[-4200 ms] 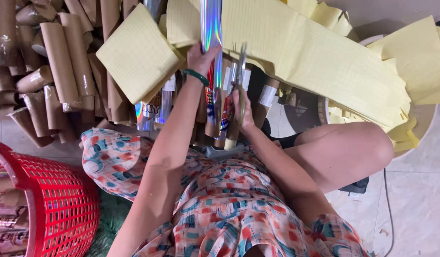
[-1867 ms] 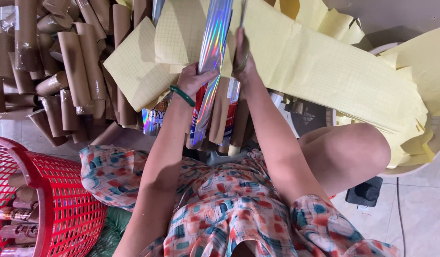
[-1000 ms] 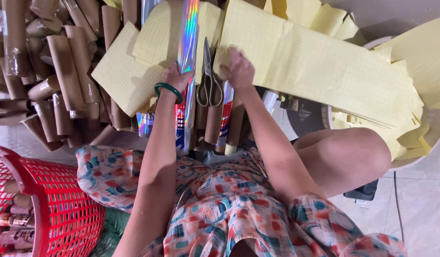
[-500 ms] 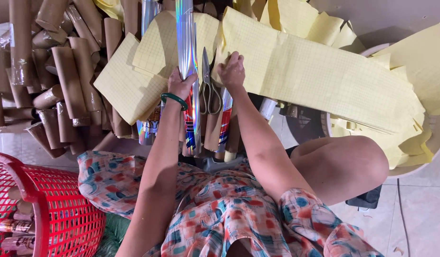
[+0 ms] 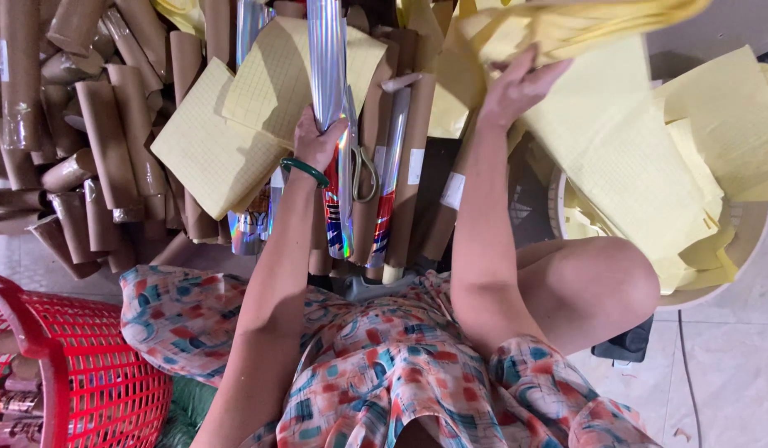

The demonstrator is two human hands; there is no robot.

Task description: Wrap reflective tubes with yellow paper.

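My left hand (image 5: 317, 139), with a green bangle on the wrist, grips a shiny holographic foil roll (image 5: 327, 75) that points away from me. A pair of scissors (image 5: 359, 158) lies just right of that roll, on brown cardboard tubes (image 5: 413, 149), with nothing holding it. My right hand (image 5: 516, 83) is raised and grasps the edge of a long yellow gridded paper sheet (image 5: 599, 158), lifting it. More yellow paper (image 5: 226, 137) lies to the left of the roll.
A heap of brown cardboard tubes (image 5: 85, 124) fills the left. A red plastic basket (image 5: 77, 373) stands at the lower left. A pale round tub (image 5: 732, 257) holding yellow paper strips sits at right, on a tiled floor. My knees in patterned clothing fill the foreground.
My right hand let go of the scissors, which now lie on the tubes, and moved up and right to take hold of the yellow paper. The left hand kept its grip on the foil roll.
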